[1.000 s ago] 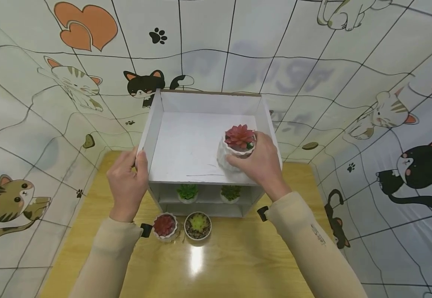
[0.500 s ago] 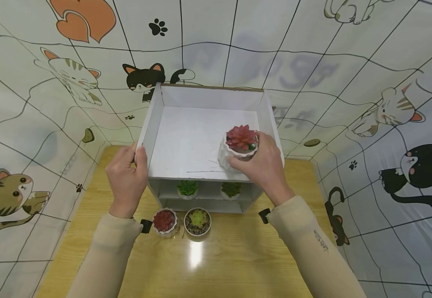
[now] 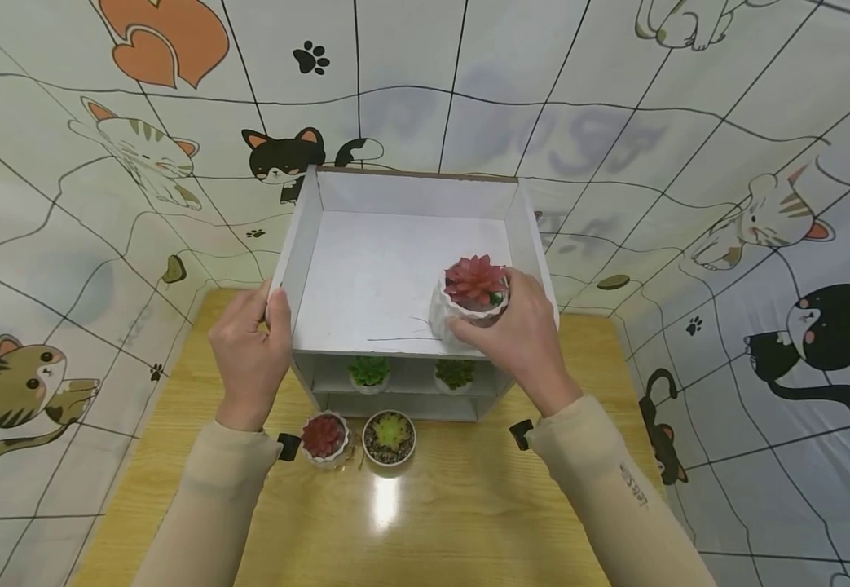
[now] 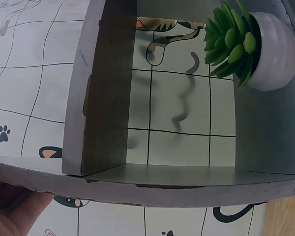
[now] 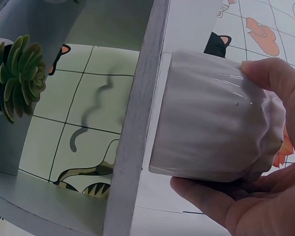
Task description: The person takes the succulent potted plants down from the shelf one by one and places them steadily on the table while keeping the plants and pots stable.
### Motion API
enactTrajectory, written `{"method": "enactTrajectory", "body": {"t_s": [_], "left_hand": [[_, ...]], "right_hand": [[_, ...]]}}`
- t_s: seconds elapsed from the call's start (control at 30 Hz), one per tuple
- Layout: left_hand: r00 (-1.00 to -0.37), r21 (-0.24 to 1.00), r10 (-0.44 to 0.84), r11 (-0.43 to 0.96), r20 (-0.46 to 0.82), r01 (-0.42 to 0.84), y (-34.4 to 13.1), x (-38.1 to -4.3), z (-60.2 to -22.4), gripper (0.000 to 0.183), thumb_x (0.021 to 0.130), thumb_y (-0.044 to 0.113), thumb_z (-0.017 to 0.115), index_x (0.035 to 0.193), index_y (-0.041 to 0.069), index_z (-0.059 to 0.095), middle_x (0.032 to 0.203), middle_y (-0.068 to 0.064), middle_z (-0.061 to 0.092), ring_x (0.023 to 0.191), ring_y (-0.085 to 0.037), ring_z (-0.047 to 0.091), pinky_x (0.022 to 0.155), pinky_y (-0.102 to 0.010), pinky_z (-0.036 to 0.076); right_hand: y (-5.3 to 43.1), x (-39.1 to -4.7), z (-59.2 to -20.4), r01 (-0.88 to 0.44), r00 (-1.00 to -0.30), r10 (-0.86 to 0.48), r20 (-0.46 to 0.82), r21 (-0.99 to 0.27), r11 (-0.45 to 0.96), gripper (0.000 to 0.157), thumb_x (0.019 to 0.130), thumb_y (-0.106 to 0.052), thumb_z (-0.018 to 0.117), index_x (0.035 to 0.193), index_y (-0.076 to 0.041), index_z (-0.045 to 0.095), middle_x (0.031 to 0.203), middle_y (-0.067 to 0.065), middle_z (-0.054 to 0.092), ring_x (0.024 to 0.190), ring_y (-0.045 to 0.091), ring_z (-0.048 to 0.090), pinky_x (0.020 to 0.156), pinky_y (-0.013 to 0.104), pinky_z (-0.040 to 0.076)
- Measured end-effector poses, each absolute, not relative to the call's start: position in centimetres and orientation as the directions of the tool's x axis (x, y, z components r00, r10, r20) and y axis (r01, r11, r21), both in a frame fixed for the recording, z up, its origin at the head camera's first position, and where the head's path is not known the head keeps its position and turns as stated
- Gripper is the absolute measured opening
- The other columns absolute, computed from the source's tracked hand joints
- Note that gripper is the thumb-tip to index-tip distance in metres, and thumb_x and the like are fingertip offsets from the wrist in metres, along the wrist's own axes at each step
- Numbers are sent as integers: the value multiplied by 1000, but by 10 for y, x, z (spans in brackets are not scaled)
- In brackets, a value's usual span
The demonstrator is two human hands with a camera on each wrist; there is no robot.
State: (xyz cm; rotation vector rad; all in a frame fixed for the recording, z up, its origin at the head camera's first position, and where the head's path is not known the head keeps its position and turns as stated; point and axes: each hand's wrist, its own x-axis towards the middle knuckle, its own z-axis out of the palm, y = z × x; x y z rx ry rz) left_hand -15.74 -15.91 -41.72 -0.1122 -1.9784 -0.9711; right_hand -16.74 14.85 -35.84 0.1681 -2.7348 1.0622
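Note:
A white shelf unit (image 3: 380, 285) stands on the wooden table, its top a shallow tray with raised sides. My right hand (image 3: 523, 334) grips a white ruffled pot (image 5: 211, 118) holding a red succulent (image 3: 474, 281), at the right of that top. In the right wrist view the pot's base meets the top surface, with thumb and fingers on opposite sides. At the left, my left hand (image 3: 252, 350) pinches the unit's side wall; its thumb shows in front, and the wrist view catches only part of the hand. Lower down, a bright green succulent (image 4: 231, 44) sits in a white pot on the shelf.
A darker green succulent (image 3: 455, 372) shares that shelf, to the right. In front of the unit on the table (image 3: 454, 505) stand a potted dark red succulent (image 3: 324, 436) and a yellow-green one (image 3: 389, 438). Cat-printed cloth walls (image 3: 410, 65) surround the table.
The camera view has shifted slightly. My right hand and the red succulent's pot sit marginally lower in the head view than half a second ago. The left hand keeps its hold on the side wall.

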Motion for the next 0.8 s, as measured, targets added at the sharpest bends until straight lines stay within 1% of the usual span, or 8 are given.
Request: {"method": "enactTrajectory", "body": {"t_s": [0.1,0.2,0.33,0.43,0.63,0.7,0.8], "left_hand": [[-592,586,-279,692,756,422,-158,-157,-417,28,99,9,60,114,-9,75,81,-25,70,60,-27,58,62,-13,37],[-592,582,-274,695,758,424,-158,-157,-417,28,99,9,60,114,-9,75,80,-25,69,60,-27,57,61,-14,37],[-589,578,-270,695,761,428,-158,-157,-418,29,99,10,60,114,-10,75,78,-25,68,60,-25,55,57,-25,40],[-590,578,-269,696,761,427,-158,-157,-418,29,99,9,60,115,-10,74,79,-25,69,60,-26,56,56,-29,41],[-591,581,-273,695,759,424,-158,-157,-417,28,99,9,60,115,-10,74,80,-25,69,60,-26,57,59,-18,38],[-589,580,-276,696,759,422,-157,-156,-416,28,99,8,60,115,-9,75,81,-24,70,60,-27,58,60,-17,39],[-590,582,-278,697,758,419,-157,-156,-416,27,98,8,60,115,-9,75,81,-24,70,60,-27,59,59,-18,39]], "right_hand": [[149,-166,-360,-179,-973,-36,226,-654,735,85,71,-37,89,137,4,55,129,19,61,119,34,56,99,55,49],[150,-164,-362,-177,-973,-34,227,-652,737,85,70,-37,89,136,3,55,128,19,62,118,34,56,99,55,49],[151,-162,-364,-185,-971,-37,234,-650,738,85,70,-37,90,136,3,55,126,18,62,116,33,56,97,54,50],[151,-160,-364,-190,-971,-40,238,-652,734,86,69,-37,91,136,4,55,125,18,62,115,33,57,96,54,50],[151,-157,-365,-195,-968,-36,247,-659,727,86,69,-36,91,136,4,55,125,18,62,115,33,57,97,54,50],[152,-156,-365,-203,-966,-39,255,-658,725,86,69,-35,91,136,4,55,125,18,62,115,33,57,96,54,50],[152,-155,-366,-217,-962,-47,267,-654,725,85,70,-35,90,136,4,55,125,18,62,115,33,57,96,54,51]]}}
